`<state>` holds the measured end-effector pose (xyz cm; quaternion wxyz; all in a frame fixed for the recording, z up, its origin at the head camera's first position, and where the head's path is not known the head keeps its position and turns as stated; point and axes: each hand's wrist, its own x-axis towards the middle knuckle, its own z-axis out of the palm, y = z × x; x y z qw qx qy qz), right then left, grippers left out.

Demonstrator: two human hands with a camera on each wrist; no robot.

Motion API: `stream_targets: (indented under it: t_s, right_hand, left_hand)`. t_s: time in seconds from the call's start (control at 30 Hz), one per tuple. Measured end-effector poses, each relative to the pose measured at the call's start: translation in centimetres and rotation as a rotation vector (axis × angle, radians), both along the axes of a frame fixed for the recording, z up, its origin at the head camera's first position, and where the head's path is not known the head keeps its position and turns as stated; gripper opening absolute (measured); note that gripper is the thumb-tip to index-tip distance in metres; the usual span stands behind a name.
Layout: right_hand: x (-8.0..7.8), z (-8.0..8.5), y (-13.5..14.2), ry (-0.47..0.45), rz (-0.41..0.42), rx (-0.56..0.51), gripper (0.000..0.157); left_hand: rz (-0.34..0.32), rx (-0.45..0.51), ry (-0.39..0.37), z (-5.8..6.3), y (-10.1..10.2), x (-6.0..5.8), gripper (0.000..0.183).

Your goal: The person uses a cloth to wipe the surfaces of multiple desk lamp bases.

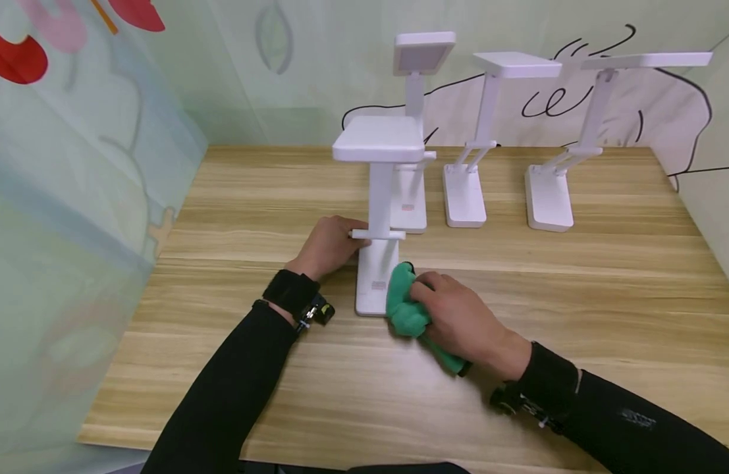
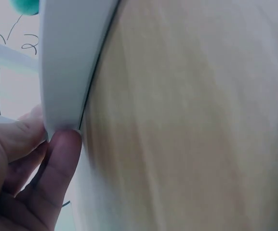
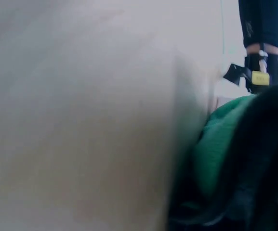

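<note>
A white desk lamp (image 1: 376,266) stands on the wooden table with its flat head folded out above its base. My left hand (image 1: 328,247) holds the back end of that base; in the left wrist view, its thumb and fingers pinch the base's end (image 2: 69,72). My right hand (image 1: 461,319) grips a bunched green cloth (image 1: 407,313) against the right side of the base, near its front corner. Blurred and close, the cloth (image 3: 220,139) fills the lower right of the right wrist view. Part of the cloth is hidden under the right hand.
Three more white lamps stand along the back: one lamp (image 1: 408,204) right behind the held one, a middle lamp (image 1: 465,197), and another lamp (image 1: 549,201) farther right. Printed wall panels (image 1: 251,85) border the wooden table (image 1: 251,191) at the back and sides.
</note>
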<state>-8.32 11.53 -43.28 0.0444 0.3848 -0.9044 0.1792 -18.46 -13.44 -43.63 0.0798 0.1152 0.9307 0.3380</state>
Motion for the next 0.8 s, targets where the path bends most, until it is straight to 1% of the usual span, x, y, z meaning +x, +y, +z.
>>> stream_targets:
  t_s: [0.1,0.17,0.23,0.3,0.37,0.4,0.47,0.53,0.57,0.63,0.8]
  right_hand:
    - [-0.1,0.9,1.2,0.013,-0.053,0.015,0.031]
    - [0.0,1.7,1.4,0.033,-0.064,0.002,0.032]
    - [0.2,2.3,0.6,0.052,-0.041,-0.023,0.035]
    - [0.5,2.6,-1.0,0.087,0.007,-0.038,0.041]
    - [0.7,2.3,-3.1,0.139,0.066,-0.019,0.044]
    - [0.7,2.0,-4.1,0.179,0.082,0.006,0.044]
    - [0.7,1.1,-5.7,0.264,0.09,0.063,0.04]
    - [0.6,0.4,-6.4,0.317,0.075,0.108,0.034]
    - [0.6,0.2,-6.5,0.328,0.062,0.123,0.031]
    - [0.6,-0.1,-6.1,0.312,0.047,0.127,0.03]
    - [0.7,-0.2,-3.9,0.223,0.056,0.082,0.03]
  left_hand:
    - [0.003,0.002,-0.016,0.0,0.2,0.0,0.032]
    - [-0.001,0.0,-0.014,0.0,0.2,0.0,0.032]
    - [-0.007,-0.001,-0.003,0.0,0.1,0.0,0.032]
    - [-0.016,-0.01,0.014,0.0,0.0,-0.1,0.032]
    - [-0.027,-0.024,0.027,0.0,-0.2,-0.1,0.031]
    - [-0.033,-0.033,0.034,-0.1,-0.3,-0.1,0.032]
    - [-0.043,-0.046,0.04,-0.1,-0.4,-0.2,0.032]
    - [-0.048,-0.047,0.034,-0.1,-0.4,-0.1,0.033]
    - [-0.048,-0.045,0.03,-0.1,-0.4,-0.1,0.033]
    - [-0.047,-0.036,0.026,-0.1,-0.4,-0.1,0.032]
    - [-0.031,-0.006,0.023,0.0,-0.1,0.0,0.032]
